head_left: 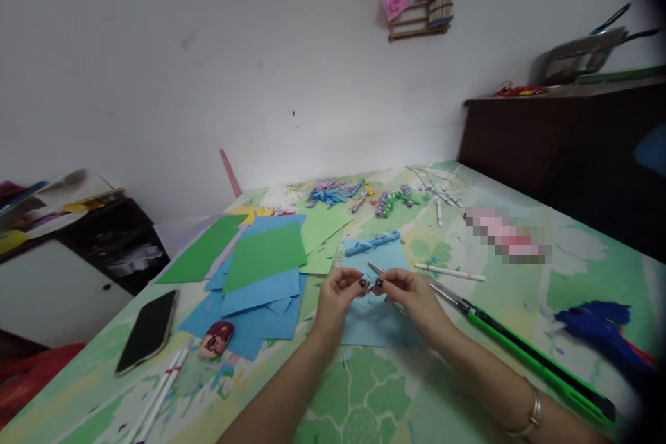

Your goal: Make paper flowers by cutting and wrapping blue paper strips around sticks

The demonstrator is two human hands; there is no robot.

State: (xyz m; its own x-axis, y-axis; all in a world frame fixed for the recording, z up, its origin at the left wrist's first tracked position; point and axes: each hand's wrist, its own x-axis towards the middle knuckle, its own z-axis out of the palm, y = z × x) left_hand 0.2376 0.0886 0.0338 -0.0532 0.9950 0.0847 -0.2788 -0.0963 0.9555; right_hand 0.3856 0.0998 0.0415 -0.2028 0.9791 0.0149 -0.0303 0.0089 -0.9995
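Note:
My left hand (340,295) and my right hand (408,295) meet fingertip to fingertip above a light blue sheet (382,329). Each pinches at a tiny light blue piece, seemingly paper, mostly hidden by the fingers. Scissors lie partly under my right hand, with their pointed tip (373,268) showing between the hands. Just beyond, a rolled blue paper stick (372,243) with curled bits rests on the sheet's far edge. A green box cutter (531,350) lies to the right of my right hand.
Green sheets (266,254) and blue sheets are piled at the left, near a phone (148,331) and a dark red case (216,339). Decorated paper rolls (385,204) lie toward the wall. White sticks (450,271) and a blue glue gun (598,326) are at the right.

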